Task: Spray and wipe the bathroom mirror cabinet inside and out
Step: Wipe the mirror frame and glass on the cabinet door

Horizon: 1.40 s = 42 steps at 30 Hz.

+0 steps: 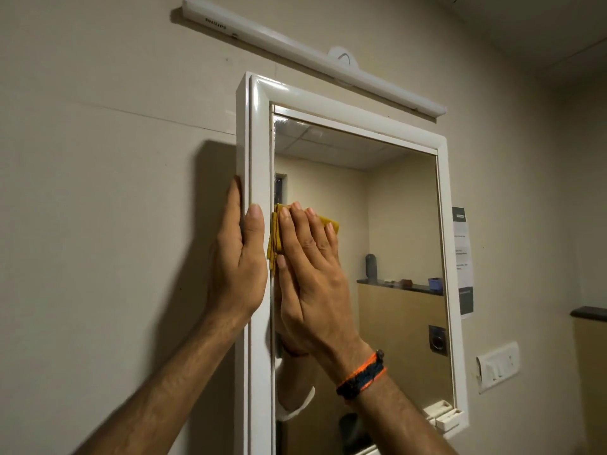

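Yellow cloth (274, 239) folded, under right hand (312, 274) (flat on mirror (394, 224))

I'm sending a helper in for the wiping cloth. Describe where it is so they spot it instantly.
Find the white-framed mirror cabinet on the wall. Against the glass near its left frame edge, the right hand presses a folded cloth flat. It is mustard yellow, the only one there.
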Available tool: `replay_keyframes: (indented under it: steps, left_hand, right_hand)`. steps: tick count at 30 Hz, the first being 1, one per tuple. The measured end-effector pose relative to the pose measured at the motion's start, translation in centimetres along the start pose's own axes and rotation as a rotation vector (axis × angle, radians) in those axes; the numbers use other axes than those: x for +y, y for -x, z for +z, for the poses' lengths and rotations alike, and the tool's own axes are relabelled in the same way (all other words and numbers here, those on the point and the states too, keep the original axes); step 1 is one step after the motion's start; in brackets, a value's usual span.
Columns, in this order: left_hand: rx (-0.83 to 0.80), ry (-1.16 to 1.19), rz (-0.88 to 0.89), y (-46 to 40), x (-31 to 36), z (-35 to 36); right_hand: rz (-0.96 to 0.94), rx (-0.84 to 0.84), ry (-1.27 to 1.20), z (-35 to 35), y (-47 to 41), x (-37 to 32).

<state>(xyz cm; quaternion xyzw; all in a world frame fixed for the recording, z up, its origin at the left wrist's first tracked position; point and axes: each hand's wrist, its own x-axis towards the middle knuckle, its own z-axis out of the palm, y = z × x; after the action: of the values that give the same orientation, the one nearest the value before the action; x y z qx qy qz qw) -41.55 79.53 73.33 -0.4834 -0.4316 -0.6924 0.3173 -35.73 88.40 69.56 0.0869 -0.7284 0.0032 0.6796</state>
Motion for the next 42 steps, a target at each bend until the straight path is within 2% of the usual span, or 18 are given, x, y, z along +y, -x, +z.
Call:
replay_keyframes:
  steps: [9, 19, 23, 33, 38, 42]
  left_hand:
    - [0.025, -0.056, 0.014, 0.7, -0.4, -0.2]
    - [0.031, -0.059, 0.029, 0.8, -0.6, -0.2]
    - [0.039, -0.050, 0.031, 0.8, -0.9, -0.2]
    - [0.058, -0.052, 0.028, 0.7, -1.1, -0.2]
    - [0.062, -0.061, 0.039, 0.7, -1.2, -0.2]
    - [0.073, -0.046, 0.037, 0.8, -1.1, -0.1]
  right_hand:
    - [-0.017, -0.018, 0.018, -1.5, 0.6, 2.1]
    - [0.431, 0.098, 0.057, -8.0, 1.6, 17.2]
    - [0.412, 0.077, 0.098, -9.0, 2.0, 20.2]
    - [0.432, 0.050, 0.090, -8.5, 8.6, 18.8]
    - [0.496, 0.055, 0.072, -8.1, 7.9, 16.7]
    - [0.363, -0.012, 0.051, -6.0, 6.7, 12.3]
